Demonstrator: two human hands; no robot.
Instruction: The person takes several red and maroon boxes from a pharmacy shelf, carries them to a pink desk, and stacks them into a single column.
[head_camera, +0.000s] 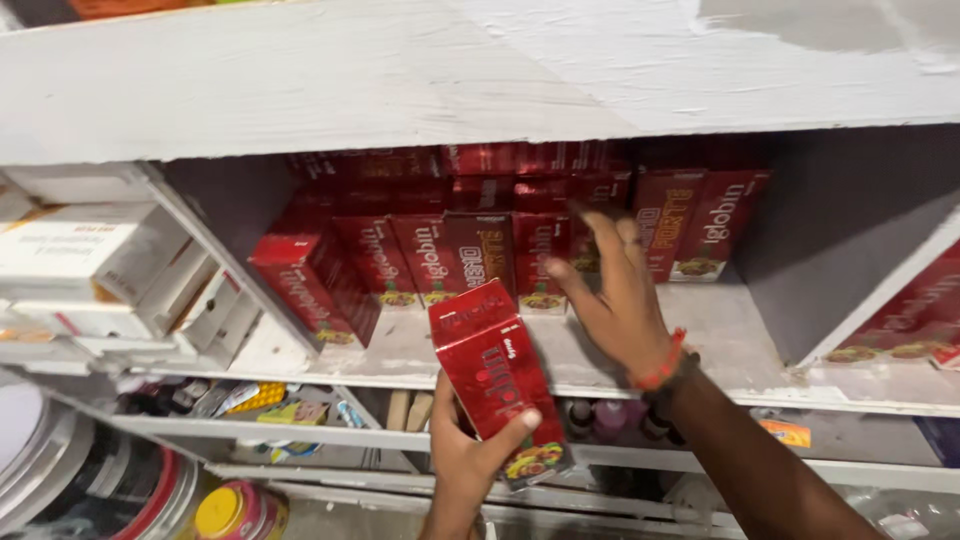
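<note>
Head camera showed the left hand (470, 455) closed around the lower part of a red box (497, 380), thumb across its front and the other fingers hidden behind it, near and below the white shelf (720, 330). Farther in, the right hand (610, 290) was open with fingers spread, empty, reaching toward the row of red boxes (480, 240) standing at the back of the shelf, just right of the held box.

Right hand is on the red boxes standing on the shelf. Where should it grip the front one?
Take the standing red box by its narrow sides near the top, coming from the front: it stands upright, neighbours hem in its lower flanks, and the right hand is already spread there.
</note>
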